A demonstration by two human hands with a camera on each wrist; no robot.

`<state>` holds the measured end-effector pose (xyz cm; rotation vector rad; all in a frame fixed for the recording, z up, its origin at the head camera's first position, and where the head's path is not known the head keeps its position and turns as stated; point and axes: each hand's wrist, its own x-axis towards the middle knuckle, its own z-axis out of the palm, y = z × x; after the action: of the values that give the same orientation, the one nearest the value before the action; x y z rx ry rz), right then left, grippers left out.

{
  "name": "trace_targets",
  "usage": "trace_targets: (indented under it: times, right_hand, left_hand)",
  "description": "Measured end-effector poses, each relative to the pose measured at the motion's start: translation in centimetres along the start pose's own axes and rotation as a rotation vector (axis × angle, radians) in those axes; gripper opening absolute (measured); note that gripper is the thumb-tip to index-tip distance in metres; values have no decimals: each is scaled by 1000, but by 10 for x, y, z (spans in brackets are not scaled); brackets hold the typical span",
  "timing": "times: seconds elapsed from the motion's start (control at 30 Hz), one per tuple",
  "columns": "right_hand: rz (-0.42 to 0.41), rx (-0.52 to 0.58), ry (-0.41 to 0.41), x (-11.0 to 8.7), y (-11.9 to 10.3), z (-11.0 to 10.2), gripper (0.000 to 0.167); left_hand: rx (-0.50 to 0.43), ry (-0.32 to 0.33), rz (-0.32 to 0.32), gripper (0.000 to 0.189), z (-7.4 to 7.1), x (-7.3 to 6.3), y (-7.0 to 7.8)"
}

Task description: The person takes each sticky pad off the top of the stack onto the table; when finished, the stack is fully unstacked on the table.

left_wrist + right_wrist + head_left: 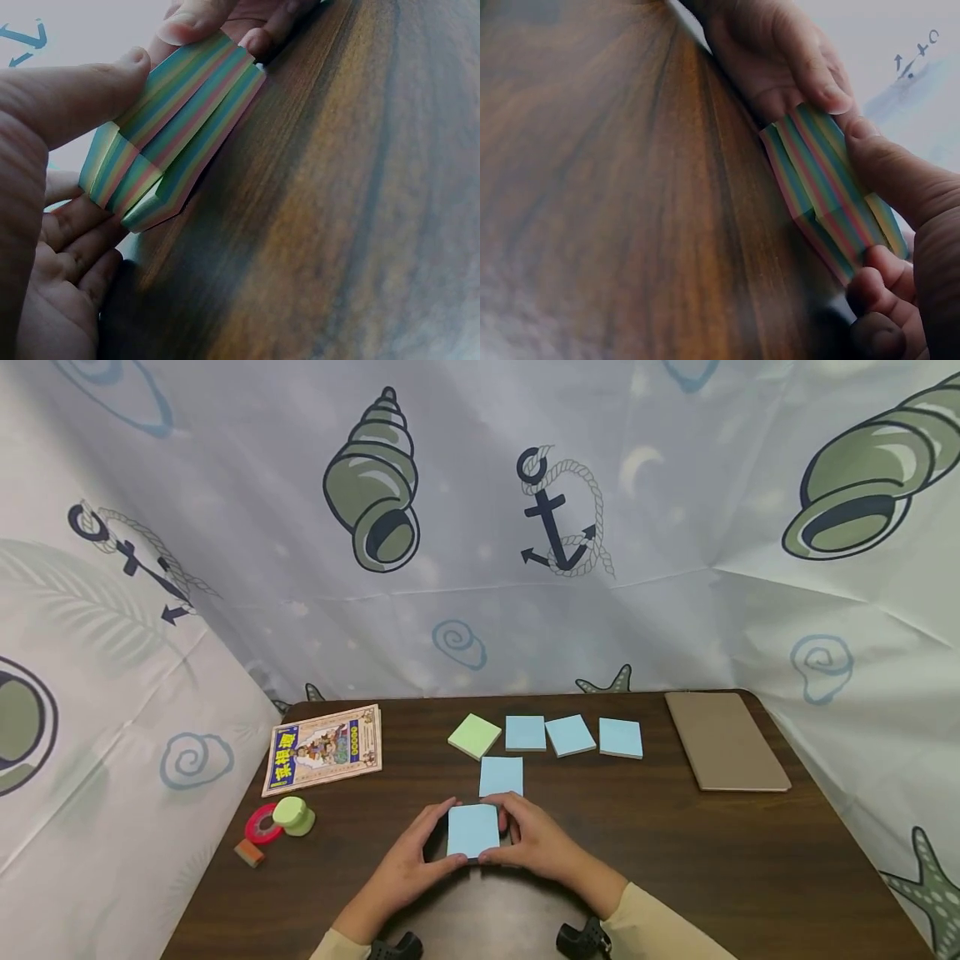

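Observation:
Both hands hold a stack of sticky notes (473, 832) at the front middle of the table, one from each side. Its top is light blue. In the left wrist view the sides of the stack (187, 112) show coloured stripes in layers that do not line up. My left hand (408, 864) grips the left side, thumb at the near edge and fingers farther back. My right hand (542, 842) grips the right side in the same way. Just beyond the stack lies a light blue sticky-note pad (501, 776).
Farther back are a green pad (474, 737) and a row of blue pads (525, 733). A booklet (326, 748) lies back left, near red tape (260, 827), a green round object (294, 816) and a small orange block (249, 852). Back right is a beige board (726, 742).

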<state>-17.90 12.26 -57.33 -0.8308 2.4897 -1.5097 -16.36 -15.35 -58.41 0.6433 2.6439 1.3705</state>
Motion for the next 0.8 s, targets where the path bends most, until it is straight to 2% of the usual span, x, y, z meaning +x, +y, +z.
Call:
trace_targets:
  times: [0.2, 0.33, 0.47, 0.67, 0.8]
  right_hand:
    - [59, 65, -7, -1, 4, -1, 79]
    - [71, 96, -3, -3, 7, 1, 78]
    - [31, 118, 9, -3, 9, 1, 78]
    - [-17, 151, 34, -4, 11, 0, 75]
    - [-36, 209, 85, -4, 11, 1, 62]
  left_hand:
    - [14, -5, 2, 90, 0, 1, 2]
    - [4, -16, -17, 89, 1, -1, 2]
    - [-26, -27, -52, 88, 0, 0, 2]
    - [-15, -34, -51, 90, -1, 1, 1]
    - [-3, -37, -50, 91, 0, 3, 1]
